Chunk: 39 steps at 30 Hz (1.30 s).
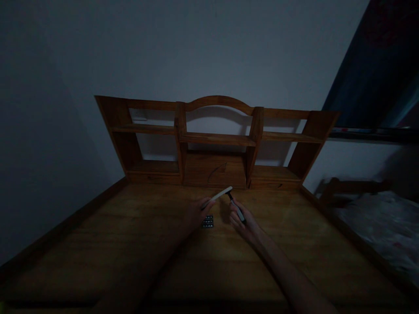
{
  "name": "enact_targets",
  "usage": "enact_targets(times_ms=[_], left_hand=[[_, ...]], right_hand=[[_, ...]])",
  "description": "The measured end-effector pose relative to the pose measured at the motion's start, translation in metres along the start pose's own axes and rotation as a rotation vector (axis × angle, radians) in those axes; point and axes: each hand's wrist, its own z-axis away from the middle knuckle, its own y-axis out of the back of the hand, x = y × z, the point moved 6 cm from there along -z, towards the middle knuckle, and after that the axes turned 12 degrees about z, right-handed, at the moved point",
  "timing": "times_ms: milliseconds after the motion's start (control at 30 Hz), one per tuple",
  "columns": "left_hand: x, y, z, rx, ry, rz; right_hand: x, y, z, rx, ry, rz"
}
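Toward the middle of the wooden desk (157, 261), my left hand (195, 213) is closed on one end of a long pale strip (221, 193), which slants up to the right. My right hand (244, 220) is wrapped round the grey and black handle of what looks like a razor (238, 210). The razor's dark head is right by the strip's far end; whether they touch I cannot tell. Beside my left hand, partly behind its fingers, a small black piece with rows of white marks (207, 222) lies on the desk.
A wooden shelf unit (218, 139) stands along the back of the desk against a pale wall (209, 52). Raised edges (353, 237) run down the desk's sides. To the right are a bed with rumpled bedding (382, 222) and a dark window (369, 74). The light is dim.
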Motion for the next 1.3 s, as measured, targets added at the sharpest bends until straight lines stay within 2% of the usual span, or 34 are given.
enact_targets(times_ms=[267,533,733,833,1000,1200,1300], left_hand=[[-0.003,0.0,0.0,0.016,-0.009,-0.031],[0.005,0.0,0.001,-0.018,-0.015,0.008],[0.002,-0.001,0.001,-0.011,0.013,-0.003],[0.0,0.0,0.001,0.004,0.017,-0.018],[0.002,-0.001,0.002,-0.014,-0.006,-0.009],[0.007,-0.001,0.002,-0.015,-0.016,-0.016],[0.006,-0.002,0.002,-0.027,0.0,-0.014]], right_hand=[[-0.017,0.008,0.003,0.034,0.079,-0.04],[0.002,-0.001,0.001,-0.018,-0.018,0.012],[-0.009,0.011,0.0,0.112,0.054,0.016],[-0.011,0.01,0.001,0.104,0.058,0.019],[-0.001,-0.001,0.0,0.028,0.003,0.047],[-0.005,0.011,-0.002,0.147,0.081,0.04],[-0.007,0.013,-0.002,0.139,0.088,0.03]])
